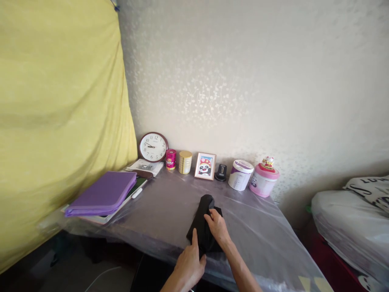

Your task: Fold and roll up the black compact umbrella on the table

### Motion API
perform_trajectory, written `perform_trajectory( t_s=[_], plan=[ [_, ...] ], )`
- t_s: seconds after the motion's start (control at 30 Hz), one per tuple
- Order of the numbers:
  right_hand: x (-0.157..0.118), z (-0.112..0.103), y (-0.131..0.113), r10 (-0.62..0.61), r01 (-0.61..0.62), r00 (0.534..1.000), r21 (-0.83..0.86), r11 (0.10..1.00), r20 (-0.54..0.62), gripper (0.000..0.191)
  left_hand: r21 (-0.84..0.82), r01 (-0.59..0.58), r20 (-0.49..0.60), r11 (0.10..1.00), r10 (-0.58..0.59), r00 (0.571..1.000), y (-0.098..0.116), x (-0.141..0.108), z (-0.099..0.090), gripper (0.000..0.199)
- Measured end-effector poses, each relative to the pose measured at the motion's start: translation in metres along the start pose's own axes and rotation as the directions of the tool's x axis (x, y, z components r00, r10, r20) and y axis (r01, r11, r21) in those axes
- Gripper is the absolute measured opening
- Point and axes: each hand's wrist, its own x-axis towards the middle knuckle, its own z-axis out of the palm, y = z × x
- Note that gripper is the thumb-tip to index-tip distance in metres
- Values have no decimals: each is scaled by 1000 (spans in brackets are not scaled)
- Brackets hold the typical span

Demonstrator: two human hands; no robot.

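working the cloth well calls, i'd judge, for one steady hand and one moving one. it lies folded on the desk, close to the near edge, with a rounded end pointing towards the wall and a corner poking out on the right. both hands are at it. the right hand has its fingers curled in and seems to pinch a layer between thumb and finger. the left hand lays a straight index finger on the near left part, its thumb set apart from that finger; whether the thumb grips anything i cannot tell.

flat pressure from the left finger should stop the lower layers sliding, as the plastic sheet over the desk looks slick. a light pinch on the right is best, taking one layer at a time, since a hard tug could drag the whole bundle or bunch it up. smoothing away from the near edge would guard against bits hanging over. the frame and tub stand well apart at the back, so knocking them seems unlikely.
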Motion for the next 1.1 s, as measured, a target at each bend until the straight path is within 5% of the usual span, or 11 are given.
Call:
perform_trajectory(
  t_s=[0.27,0.5,0.67,0.8,1.1],
  plan=[
    [3,2,-4,18,-16,999,-48,999,43,17,-20,6,20,1000,-6,1000,3,-1,-5,73],
    [1,10,-8,34,-107,963,265,958,266,16,-2,10,13,1000,-10,1000,-1,0,-1,71],
    [2,15,-9,19,-110,956,297,949,294,12,-36,-24,-32,999,23,999,-3,-3,0,73],
    [1,11,-14,-51,-19,956,235,972,289,13,-21,-104,-109,994,101,989,2,-13,-3,71],
    [0,5,-25,-182,161,941,95,982,284,16,7,-64,-38,998,64,997,-1,-3,1,69]
  ],
)
